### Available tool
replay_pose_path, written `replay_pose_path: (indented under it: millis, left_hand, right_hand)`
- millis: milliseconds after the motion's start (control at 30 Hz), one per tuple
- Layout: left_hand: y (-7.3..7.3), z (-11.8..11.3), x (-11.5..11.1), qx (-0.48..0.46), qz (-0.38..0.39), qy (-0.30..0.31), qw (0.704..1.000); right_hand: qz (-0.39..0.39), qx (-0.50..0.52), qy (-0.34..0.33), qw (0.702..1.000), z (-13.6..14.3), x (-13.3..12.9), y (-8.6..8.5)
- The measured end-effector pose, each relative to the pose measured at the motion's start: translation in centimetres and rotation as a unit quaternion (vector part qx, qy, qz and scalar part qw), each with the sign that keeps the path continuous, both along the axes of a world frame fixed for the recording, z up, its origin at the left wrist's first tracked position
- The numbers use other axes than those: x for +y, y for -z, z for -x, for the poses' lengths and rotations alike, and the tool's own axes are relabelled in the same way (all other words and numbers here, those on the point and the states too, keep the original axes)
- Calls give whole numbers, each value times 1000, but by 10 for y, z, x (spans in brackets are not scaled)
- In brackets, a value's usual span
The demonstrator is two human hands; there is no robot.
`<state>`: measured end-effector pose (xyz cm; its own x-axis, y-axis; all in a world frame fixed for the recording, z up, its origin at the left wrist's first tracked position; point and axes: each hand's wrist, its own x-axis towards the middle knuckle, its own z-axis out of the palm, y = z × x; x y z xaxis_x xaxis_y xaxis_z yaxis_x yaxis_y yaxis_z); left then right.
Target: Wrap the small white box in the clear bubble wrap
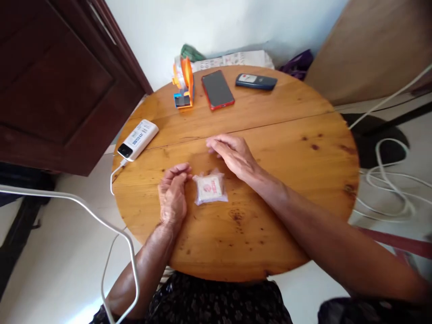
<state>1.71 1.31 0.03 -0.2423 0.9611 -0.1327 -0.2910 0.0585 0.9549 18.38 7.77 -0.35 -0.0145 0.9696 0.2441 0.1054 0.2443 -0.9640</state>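
Note:
On the round wooden table lies a small flat packet (211, 188), wrapped in clear plastic, with red print on a pale face. Just left of it rests my left hand (173, 193), its fingers loosely bent and nothing visible in it. The fingertips come close to the packet's left edge; whether they touch the plastic I cannot tell. Above and to the right of the packet is my right hand (234, 155), fingers stretched leftward and holding nothing that I can see. Its far fingers are partly hidden behind the thumb side.
A tape dispenser (184, 83) in orange and blue, a red-edged phone (218, 90) and a dark blue handheld device (256, 81) stand along the far side. At left a white power bank (138, 139) has a cable plugged in. A white cable (130, 243) crosses over my left forearm.

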Motion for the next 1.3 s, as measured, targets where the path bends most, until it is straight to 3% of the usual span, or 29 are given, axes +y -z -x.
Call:
replay_pose_path:
  millis: [100, 267, 367, 500, 767, 900, 1067, 1300]
  left_hand:
    - [0, -3, -3, -4, 0, 7, 1000]
    - [-3, 0, -4, -25, 5, 4, 1000]
    - [-4, 1, -4, -33, 17, 22, 999]
    - [-5, 1, -5, -20, 19, 17, 999]
    - [1, 8, -10, 46, 3, 69, 997]
    - [3, 13, -13, 68, -35, 147, 986]
    - [-3, 13, -17, 129, -43, 227, 964]
    - [-12, 8, -18, 206, -51, 248, 945]
  right_hand:
    - [12, -7, -28, 1000, -9, -4, 3]
    - [72, -107, -181, 975, -36, -8, -28]
    - [35, -168, -271, 947, -44, -11, -44]
    - [-31, -225, -344, 911, -41, -22, -51]
    - [-61, -285, -319, 902, -30, -31, -50]
    - [-83, -300, -285, 907, -26, -33, -47]
    - [-128, -296, -258, 911, -22, -34, -42]
    - [-160, -266, -233, 921, -22, -33, -37]
